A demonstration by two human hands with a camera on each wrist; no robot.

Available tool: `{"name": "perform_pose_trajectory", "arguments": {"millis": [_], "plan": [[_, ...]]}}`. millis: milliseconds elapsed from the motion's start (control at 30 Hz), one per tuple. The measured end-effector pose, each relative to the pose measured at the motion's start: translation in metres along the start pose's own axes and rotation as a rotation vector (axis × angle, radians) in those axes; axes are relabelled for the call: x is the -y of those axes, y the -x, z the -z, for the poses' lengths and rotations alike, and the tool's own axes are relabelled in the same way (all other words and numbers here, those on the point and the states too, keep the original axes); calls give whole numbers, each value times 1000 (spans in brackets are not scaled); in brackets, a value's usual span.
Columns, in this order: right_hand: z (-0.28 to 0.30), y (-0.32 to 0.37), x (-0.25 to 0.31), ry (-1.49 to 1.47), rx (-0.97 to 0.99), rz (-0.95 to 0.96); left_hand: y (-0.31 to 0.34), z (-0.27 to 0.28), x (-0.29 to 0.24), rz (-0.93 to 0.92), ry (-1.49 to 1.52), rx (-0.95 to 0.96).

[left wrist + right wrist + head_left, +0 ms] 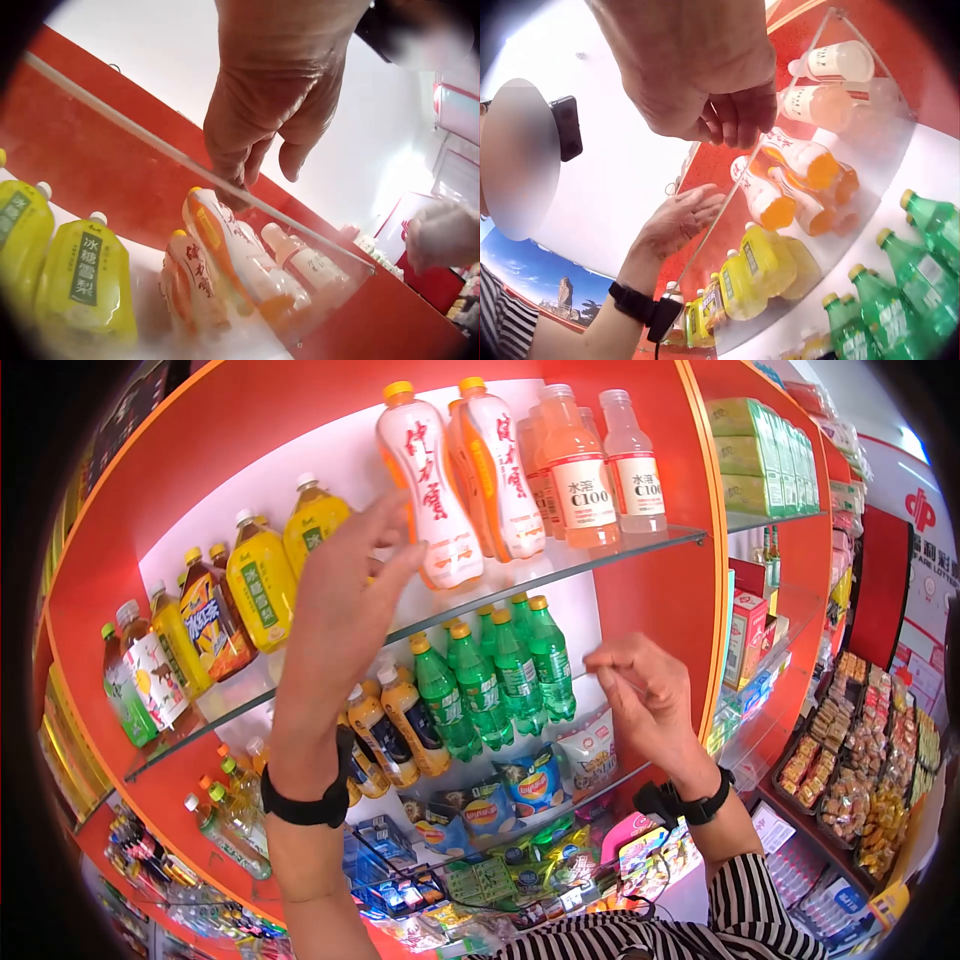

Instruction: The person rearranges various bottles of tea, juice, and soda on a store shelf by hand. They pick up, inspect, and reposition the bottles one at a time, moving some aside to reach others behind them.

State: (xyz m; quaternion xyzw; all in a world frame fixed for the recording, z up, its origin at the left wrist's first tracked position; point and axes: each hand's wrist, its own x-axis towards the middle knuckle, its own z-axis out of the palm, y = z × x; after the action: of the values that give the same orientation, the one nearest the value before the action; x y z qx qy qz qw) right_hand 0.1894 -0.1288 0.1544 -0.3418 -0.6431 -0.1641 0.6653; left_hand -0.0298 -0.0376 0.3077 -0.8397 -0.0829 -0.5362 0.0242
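My left hand (pixel 345 585) is raised before the glass shelf, its fingers loosely spread. Beside it on that shelf stands the front bottle with white-and-orange wrapping and red characters (pixel 432 495). A matching bottle (pixel 500 475) is just to its right. The right wrist view shows the left hand (pixel 676 223) with fingers extended and nothing in it. Lower and farther right, my right hand (pixel 648 695) hangs in front of the shelves with loosely bent fingers, holding nothing visible. Green soda bottles (pixel 550 660) with yellow caps are nearest to it.
The glass shelf edge (pixel 560 575) crosses between the hands. Yellow drink bottles (pixel 262 585) stand to the left, peach-coloured bottles (pixel 582 490) to the right. Chip bags (pixel 530 778) lie below the sodas. An orange-edged upright panel (pixel 712 560) borders the shelves. Packaged snacks (pixel 865 760) fill trays farther right.
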Motion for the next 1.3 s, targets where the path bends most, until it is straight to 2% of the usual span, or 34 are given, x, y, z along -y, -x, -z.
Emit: {"name": "perform_pose_trajectory", "arguments": {"millis": [33, 67, 167, 300, 367, 400, 467, 500, 567, 767, 1000, 1100, 1233, 1300], "plan": [[-1, -15, 6, 133, -22, 110, 0, 0, -1, 86, -45, 78], [-5, -30, 9, 155, -66, 129, 0, 0, -1, 172, -88, 160], [-19, -79, 19, 251, -127, 218, -10, -11, 15, 198, -90, 171], [-42, -123, -4, 481, -68, 242, -22, -30, 36, 250, -185, 180], [-48, -135, -12, 601, 38, 96, -26, -37, 46, 272, -153, 182], [-50, -142, -14, 606, 35, 98, -28, -40, 51, 294, -124, 188], [-55, -153, -15, 561, 155, -166, -31, -44, 58, 312, -140, 174], [-57, -158, -16, 565, 153, -168, -33, -46, 61, 332, -160, 160], [-61, -167, -20, 572, 262, -354, -36, -48, 68, 328, -125, 187], [-72, -179, -29, 561, 269, -531, -37, -51, 73, 339, -22, 230], [-73, -183, -39, 564, 293, -550, -40, -51, 75, 375, -59, 298], [-74, -183, -44, 677, 258, -528, -38, -52, 77, 369, -6, 278], [-73, -176, -36, 721, 197, -459, -39, -57, 85, 380, 27, 259], [-74, -174, -44, 757, 137, -393, -40, -62, 97, 297, 68, 260]]}}
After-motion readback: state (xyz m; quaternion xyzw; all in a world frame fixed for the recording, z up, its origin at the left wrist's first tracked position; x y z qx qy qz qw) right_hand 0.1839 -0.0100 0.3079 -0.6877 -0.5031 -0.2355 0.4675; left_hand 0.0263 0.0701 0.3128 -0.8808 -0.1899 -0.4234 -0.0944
